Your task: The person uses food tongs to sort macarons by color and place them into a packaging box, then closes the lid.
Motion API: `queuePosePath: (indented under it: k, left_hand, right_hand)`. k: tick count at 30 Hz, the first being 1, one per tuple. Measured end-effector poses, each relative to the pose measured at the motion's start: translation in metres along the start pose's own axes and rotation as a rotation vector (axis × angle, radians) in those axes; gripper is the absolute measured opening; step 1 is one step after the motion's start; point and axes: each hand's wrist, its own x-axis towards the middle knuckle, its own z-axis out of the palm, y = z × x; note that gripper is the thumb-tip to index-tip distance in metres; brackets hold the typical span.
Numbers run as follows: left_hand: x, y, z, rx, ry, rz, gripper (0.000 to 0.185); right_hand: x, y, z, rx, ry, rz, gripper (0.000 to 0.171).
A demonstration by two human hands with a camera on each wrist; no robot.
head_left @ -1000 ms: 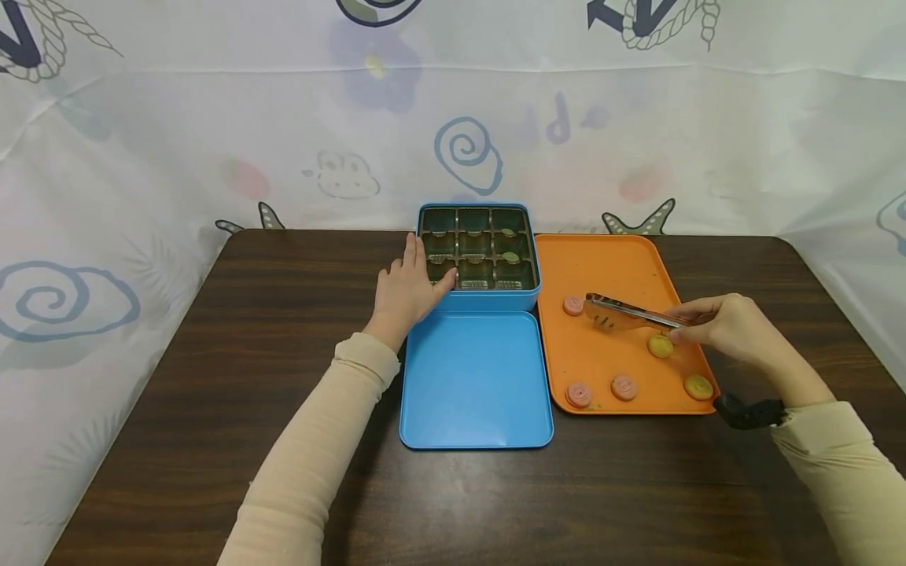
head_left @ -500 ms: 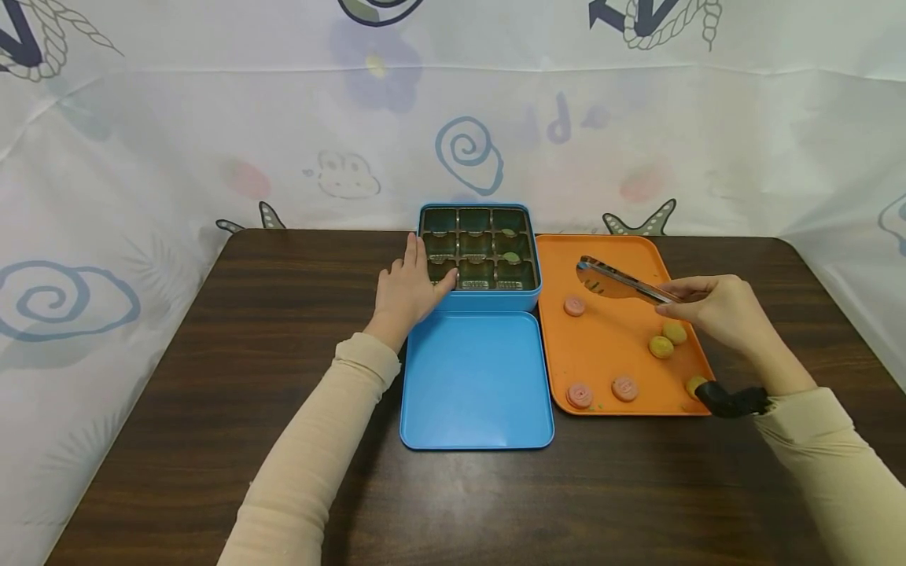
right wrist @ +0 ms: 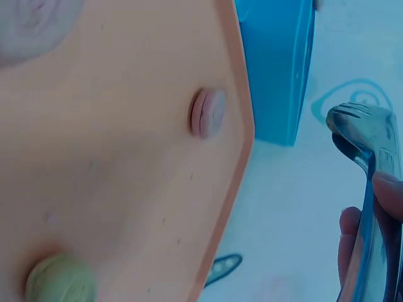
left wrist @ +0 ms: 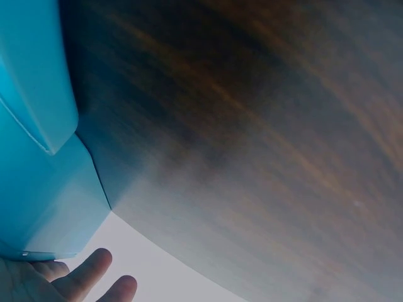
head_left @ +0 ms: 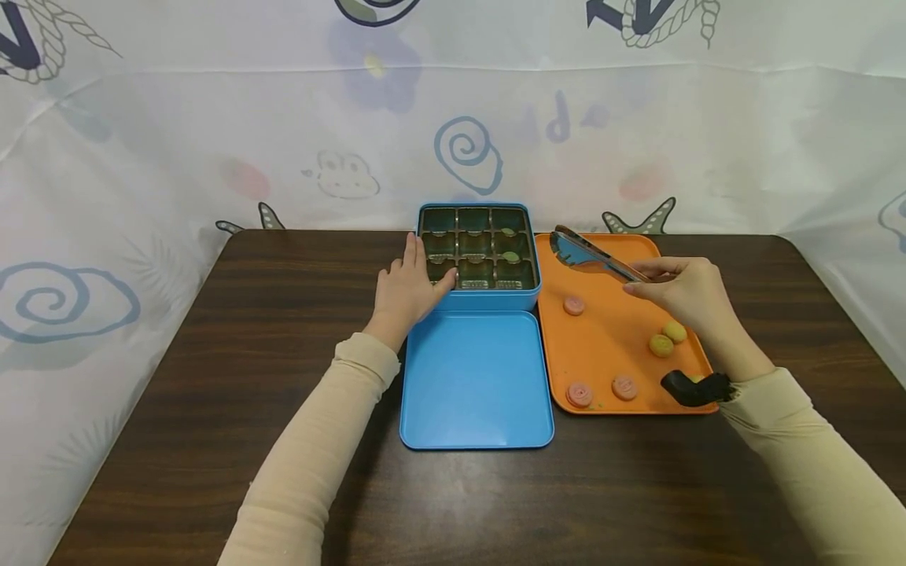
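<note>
Since a second ago, the right hand [head_left: 683, 292] has lifted the tongs [head_left: 591, 257] up and carried them toward 11 o'clock, away from the yellow cookies and closer to the blue tin [head_left: 479, 251]. Now the tongs hang in the air over the far left corner of the orange tray [head_left: 609, 346], with their tips just beside the tin. The fingers and thumb pinch the tongs near the back end. The tips look closed together with nothing between them (the right wrist view shows the shiny tips [right wrist: 365, 129] with nothing in them).

The left hand [head_left: 406, 289] has not moved. It lies flat with fingers spread, pressing on the 9 o'clock side of the tin. The tin has little boxes inside, and one green cookie [head_left: 510, 257] sits in a box at 3 o'clock.

On the tray, one pink cookie [head_left: 573, 305] lies near the tongs. Two yellow cookies [head_left: 667, 339] sit together at 3 o'clock, and two more pink cookies [head_left: 602, 391] lie at 6 o'clock. The blue lid [head_left: 476, 381] rests on the brown table [head_left: 212, 377] in front of the tin.
</note>
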Motion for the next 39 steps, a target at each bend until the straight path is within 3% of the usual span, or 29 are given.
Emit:
queuePosePath:
  k: [13,22,39]
  left_hand:
    - [0.000,0.000,-0.003,0.011,-0.002,0.001,0.089]
    - [0.001,0.000,-0.003,0.010,-0.011,-0.003,0.089]
    - [0.000,0.000,-0.001,-0.002,-0.011,-0.009,0.090]
  right_hand:
    - [0.012,-0.027,0.024,0.016,-0.076,-0.090,0.040]
    - [0.015,-0.027,0.038,0.054,-0.100,-0.094,0.035]
    - [0.013,-0.022,0.035,0.038,-0.174,-0.060,0.044]
